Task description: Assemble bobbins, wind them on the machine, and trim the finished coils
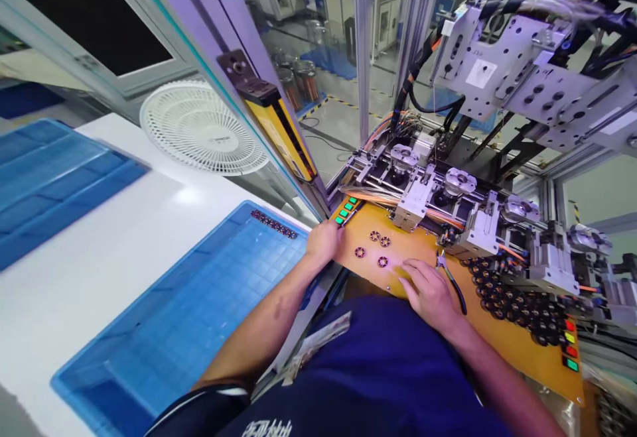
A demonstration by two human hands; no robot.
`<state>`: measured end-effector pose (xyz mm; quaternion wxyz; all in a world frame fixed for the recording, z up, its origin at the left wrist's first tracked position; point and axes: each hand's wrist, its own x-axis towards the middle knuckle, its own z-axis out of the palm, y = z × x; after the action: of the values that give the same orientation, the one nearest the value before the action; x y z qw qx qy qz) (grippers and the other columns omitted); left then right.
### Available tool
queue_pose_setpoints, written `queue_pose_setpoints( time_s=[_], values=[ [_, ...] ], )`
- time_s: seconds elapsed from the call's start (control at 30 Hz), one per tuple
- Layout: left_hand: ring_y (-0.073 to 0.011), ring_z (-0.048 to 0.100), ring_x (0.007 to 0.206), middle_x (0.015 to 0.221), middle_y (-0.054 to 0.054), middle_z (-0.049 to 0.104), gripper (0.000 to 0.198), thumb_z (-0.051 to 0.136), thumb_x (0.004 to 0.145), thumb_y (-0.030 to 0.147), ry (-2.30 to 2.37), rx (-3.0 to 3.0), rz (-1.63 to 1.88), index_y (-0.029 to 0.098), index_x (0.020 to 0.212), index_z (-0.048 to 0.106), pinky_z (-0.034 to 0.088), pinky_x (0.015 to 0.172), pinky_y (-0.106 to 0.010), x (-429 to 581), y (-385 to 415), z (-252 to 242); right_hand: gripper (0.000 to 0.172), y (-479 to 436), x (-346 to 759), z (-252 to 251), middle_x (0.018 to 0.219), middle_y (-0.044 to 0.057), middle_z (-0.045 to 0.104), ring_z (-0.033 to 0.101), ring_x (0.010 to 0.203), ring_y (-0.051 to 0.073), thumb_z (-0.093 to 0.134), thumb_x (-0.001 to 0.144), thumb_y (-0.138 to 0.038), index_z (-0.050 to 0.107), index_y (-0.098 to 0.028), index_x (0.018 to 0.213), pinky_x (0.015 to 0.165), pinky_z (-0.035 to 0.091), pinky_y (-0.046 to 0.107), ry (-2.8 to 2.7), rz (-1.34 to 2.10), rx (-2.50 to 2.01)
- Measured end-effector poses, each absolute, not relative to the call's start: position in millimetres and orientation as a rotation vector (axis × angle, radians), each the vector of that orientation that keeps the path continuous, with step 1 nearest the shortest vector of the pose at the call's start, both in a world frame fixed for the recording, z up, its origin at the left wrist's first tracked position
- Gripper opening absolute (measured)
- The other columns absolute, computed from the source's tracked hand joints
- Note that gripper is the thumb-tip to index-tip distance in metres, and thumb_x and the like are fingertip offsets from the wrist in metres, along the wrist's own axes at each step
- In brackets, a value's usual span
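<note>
My left hand [323,241] rests at the left end of the orange work surface [502,337], fingers curled by a row of green buttons [346,209]; what it holds, if anything, is hidden. My right hand [428,288] lies flat on the orange surface with fingers stretched toward several small dark rings [382,262]. Small pliers [450,276] lie just right of that hand.
A machine with round fixtures [460,182] stands behind the orange surface. A heap of dark rings [517,298] lies at the right, near red, yellow and green buttons [570,344]. A blue gridded tray [199,311] holds a row of rings [273,223]. A white fan [202,128] sits at the back.
</note>
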<state>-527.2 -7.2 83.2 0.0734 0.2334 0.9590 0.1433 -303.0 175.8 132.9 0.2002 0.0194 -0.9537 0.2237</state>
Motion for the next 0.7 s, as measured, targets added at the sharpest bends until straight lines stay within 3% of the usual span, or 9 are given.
queue_pose_setpoints(
  time_s=[0.13,0.27,0.37,0.43,0.53,0.6,0.7],
  values=[
    [-0.0225,0.069,0.074,0.082,-0.010,0.074,0.024,0.047,0.093,0.026,2.911,0.884,0.561,0.017,0.089,0.069,0.052,0.069,-0.032,-517,-21,113,0.024,170,-332,137,0.099,0.011,0.070,0.067,0.091,0.023,0.053,0.096,-0.020,0.064,-0.018,0.117,0.082,0.057,0.038,-2.619,0.610,0.080],
    [-0.0183,0.069,0.079,0.085,-0.007,0.073,0.021,0.049,0.095,0.029,2.879,1.219,0.739,0.019,0.090,0.067,0.054,0.078,-0.030,-484,-34,166,0.038,158,-372,142,0.089,0.013,0.069,0.065,0.080,0.024,0.056,0.096,-0.034,0.062,-0.013,0.126,0.073,0.055,0.037,-2.611,0.604,0.160],
    [-0.0144,0.067,0.076,0.084,-0.003,0.072,0.006,0.060,0.091,0.020,2.618,1.737,1.103,0.020,0.097,0.063,0.054,0.076,-0.026,-456,-39,203,0.027,149,-383,153,0.078,0.010,0.066,0.063,0.072,0.021,0.055,0.096,-0.033,0.070,-0.015,0.109,0.068,0.053,0.034,-2.590,0.663,0.261],
    [-0.0158,0.067,0.081,0.091,-0.005,0.072,0.024,0.067,0.089,0.023,2.415,1.898,1.297,0.020,0.111,0.059,0.055,0.077,-0.028,-446,-39,215,0.023,144,-374,164,0.075,0.008,0.066,0.064,0.070,0.019,0.052,0.097,-0.027,0.071,-0.016,0.093,0.067,0.053,0.032,-2.552,0.738,0.317],
    [-0.0227,0.065,0.097,0.106,-0.012,0.069,0.049,0.067,0.086,0.045,2.294,1.810,1.227,0.017,0.124,0.053,0.054,0.086,-0.036,-443,-37,214,0.017,141,-347,180,0.082,0.007,0.070,0.067,0.074,0.016,0.053,0.097,-0.024,0.067,-0.017,0.094,0.071,0.057,0.029,-2.464,0.933,0.335],
    [-0.0220,0.064,0.093,0.099,-0.012,0.069,0.038,0.058,0.092,0.045,2.147,1.790,1.123,0.016,0.117,0.057,0.052,0.083,-0.035,-443,-34,204,0.009,141,-330,187,0.086,0.005,0.072,0.068,0.076,0.014,0.059,0.094,-0.020,0.066,-0.018,0.099,0.072,0.058,0.026,-2.360,1.190,0.306],
    [-0.0171,0.059,0.073,0.080,-0.006,0.065,0.028,0.041,0.101,0.037,1.933,1.810,1.070,0.015,0.099,0.058,0.048,0.071,-0.029,-439,-29,191,0.013,143,-314,190,0.082,0.004,0.071,0.068,0.072,0.013,0.065,0.087,-0.011,0.067,-0.017,0.097,0.068,0.058,0.024,-2.210,1.478,0.290]
  ],
)
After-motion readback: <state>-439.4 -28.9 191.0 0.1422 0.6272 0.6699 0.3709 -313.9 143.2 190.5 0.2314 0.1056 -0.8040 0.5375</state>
